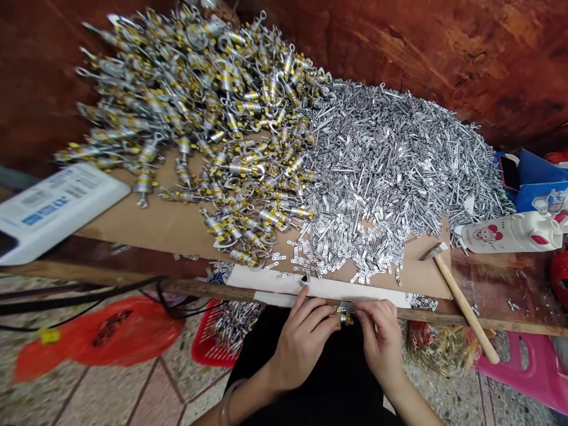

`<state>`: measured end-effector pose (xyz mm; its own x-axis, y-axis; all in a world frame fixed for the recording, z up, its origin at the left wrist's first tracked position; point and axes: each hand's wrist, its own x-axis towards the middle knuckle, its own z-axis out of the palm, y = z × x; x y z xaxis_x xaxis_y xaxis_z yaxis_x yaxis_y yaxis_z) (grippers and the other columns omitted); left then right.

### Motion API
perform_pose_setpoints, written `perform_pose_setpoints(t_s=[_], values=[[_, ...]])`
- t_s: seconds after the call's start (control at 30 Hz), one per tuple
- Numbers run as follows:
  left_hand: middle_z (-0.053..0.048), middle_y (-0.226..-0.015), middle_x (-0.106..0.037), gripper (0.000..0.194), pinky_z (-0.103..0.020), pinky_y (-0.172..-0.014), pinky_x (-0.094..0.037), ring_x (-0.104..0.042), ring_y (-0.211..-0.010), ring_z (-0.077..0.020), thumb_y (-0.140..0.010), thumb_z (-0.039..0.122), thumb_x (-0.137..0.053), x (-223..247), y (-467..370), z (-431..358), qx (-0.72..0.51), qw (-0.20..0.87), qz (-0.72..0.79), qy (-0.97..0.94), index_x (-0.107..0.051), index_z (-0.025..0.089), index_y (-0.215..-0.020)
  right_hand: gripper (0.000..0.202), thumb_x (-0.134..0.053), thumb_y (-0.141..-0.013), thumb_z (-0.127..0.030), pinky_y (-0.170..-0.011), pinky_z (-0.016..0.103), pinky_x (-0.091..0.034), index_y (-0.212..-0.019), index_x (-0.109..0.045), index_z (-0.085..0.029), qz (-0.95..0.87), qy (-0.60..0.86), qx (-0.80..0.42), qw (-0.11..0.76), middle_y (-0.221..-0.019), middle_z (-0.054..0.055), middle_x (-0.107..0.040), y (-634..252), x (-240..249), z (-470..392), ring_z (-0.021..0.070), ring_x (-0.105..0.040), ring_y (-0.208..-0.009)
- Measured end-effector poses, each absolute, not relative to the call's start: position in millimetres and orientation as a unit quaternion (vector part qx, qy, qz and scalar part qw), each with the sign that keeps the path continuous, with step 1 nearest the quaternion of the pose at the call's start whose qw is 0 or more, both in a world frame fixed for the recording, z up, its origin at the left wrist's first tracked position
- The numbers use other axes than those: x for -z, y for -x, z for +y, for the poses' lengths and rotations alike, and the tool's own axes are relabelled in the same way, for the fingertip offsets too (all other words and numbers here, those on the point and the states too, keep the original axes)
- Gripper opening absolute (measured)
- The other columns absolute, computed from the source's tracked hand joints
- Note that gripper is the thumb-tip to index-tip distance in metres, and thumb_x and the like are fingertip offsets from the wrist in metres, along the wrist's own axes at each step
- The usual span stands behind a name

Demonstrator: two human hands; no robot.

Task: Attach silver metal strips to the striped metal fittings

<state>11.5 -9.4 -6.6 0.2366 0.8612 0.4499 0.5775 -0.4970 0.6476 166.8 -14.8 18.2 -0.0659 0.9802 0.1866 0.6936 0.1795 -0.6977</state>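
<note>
Over my lap at the bench edge, my left hand (304, 334) pinches one side of a small silver and yellow metal fitting (345, 317). Its index finger points up towards a small dark piece on a white strip (328, 287). On the fitting's other side is my right hand (380, 331), thumb and fingers pressed together at a thin metal plate by the fitting's top. Beyond my hands lies a heap of small silver plates and pins (377, 171). A pile of silver and yellow fittings (213, 89) spreads to its left.
A wooden-handled hammer (464, 302) overhangs the bench edge (515, 322) at the right, near a white bottle (510, 232). At the left are a white plastic container (57, 207) and dark cables. Below stand a red basket (204, 337) and a pink stool (528, 373).
</note>
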Motion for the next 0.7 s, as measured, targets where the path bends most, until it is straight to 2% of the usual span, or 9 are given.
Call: perform_pose_setpoints(t_s=[0.1, 0.3, 0.4, 0.5, 0.57, 0.63, 0.7], values=[[0.001, -0.08, -0.066, 0.012, -0.045, -0.103, -0.036, -0.057, -0.086, -0.0144, -0.086, 0.016, -0.053, 7, -10, -10, -0.4, 0.178, 0.465, -0.77, -0.064, 0.02, -0.086, 0.009, -0.05, -0.088, -0.018, -0.073, 0.031, -0.031, -0.084, -0.057, -0.022, -0.702, 0.624, -0.195, 0.281, -0.076, -0.003, -0.062, -160, -14, -17, 0.0131, -0.054, -0.071], [0.0, -0.082, -0.065, 0.013, -0.045, -0.1, -0.04, -0.057, -0.088, -0.0151, -0.085, 0.015, -0.053, 8, -9, -11, -0.388, 0.189, 0.464, -0.773, -0.064, 0.021, -0.088, 0.014, -0.045, -0.087, -0.026, -0.066, 0.032, -0.027, -0.081, -0.057, -0.022, -0.674, 0.699, -0.131, 0.202, -0.083, 0.005, -0.054, -145, -4, -22, 0.021, -0.046, -0.077], [0.0, -0.081, -0.065, 0.013, -0.045, -0.1, -0.04, -0.057, -0.087, -0.0149, -0.085, 0.016, -0.053, 8, -9, -10, -0.386, 0.192, 0.464, -0.774, -0.065, 0.021, -0.087, 0.011, -0.046, -0.086, -0.028, -0.066, 0.033, -0.029, -0.08, -0.054, -0.022, -0.672, 0.696, -0.143, 0.208, -0.085, 0.005, -0.052, -148, -7, -16, 0.0221, -0.045, -0.078], [0.001, -0.081, -0.064, 0.012, -0.046, -0.101, -0.04, -0.057, -0.086, -0.0147, -0.085, 0.015, -0.054, 7, -8, -9, -0.381, 0.197, 0.467, -0.773, -0.065, 0.021, -0.085, 0.013, -0.046, -0.086, -0.034, -0.07, 0.035, -0.031, -0.083, -0.052, -0.022, -0.653, 0.706, -0.104, 0.254, -0.086, 0.006, -0.053, -181, -10, 3, 0.0233, -0.047, -0.081], [0.001, -0.08, -0.064, 0.013, -0.046, -0.101, -0.039, -0.057, -0.085, -0.0146, -0.084, 0.014, -0.054, 5, -8, -9, -0.378, 0.197, 0.467, -0.775, -0.064, 0.021, -0.084, 0.023, -0.045, -0.085, -0.04, -0.075, 0.04, -0.032, -0.093, -0.052, -0.02, -0.602, 0.755, -0.004, 0.261, -0.09, 0.01, -0.053, -221, -8, 20, 0.0272, -0.046, -0.086], [0.001, -0.08, -0.064, 0.013, -0.046, -0.101, -0.039, -0.057, -0.084, -0.0144, -0.084, 0.012, -0.054, 4, -8, -8, -0.378, 0.195, 0.466, -0.776, -0.064, 0.02, -0.083, 0.043, -0.048, -0.08, -0.051, -0.075, 0.046, -0.031, -0.102, -0.053, -0.014, -0.524, 0.819, 0.11, 0.208, -0.099, 0.018, -0.05, -265, -2, 37, 0.0344, -0.042, -0.093], [0.001, -0.079, -0.064, 0.013, -0.046, -0.102, -0.039, -0.057, -0.083, -0.0142, -0.084, 0.012, -0.054, 3, -8, -7, -0.38, 0.193, 0.464, -0.777, -0.064, 0.02, -0.082, 0.048, -0.042, -0.081, -0.053, -0.073, 0.047, -0.032, -0.1, -0.055, -0.011, -0.532, 0.825, 0.116, 0.149, -0.097, 0.02, -0.05, -304, 4, 51, 0.0348, -0.043, -0.09]])
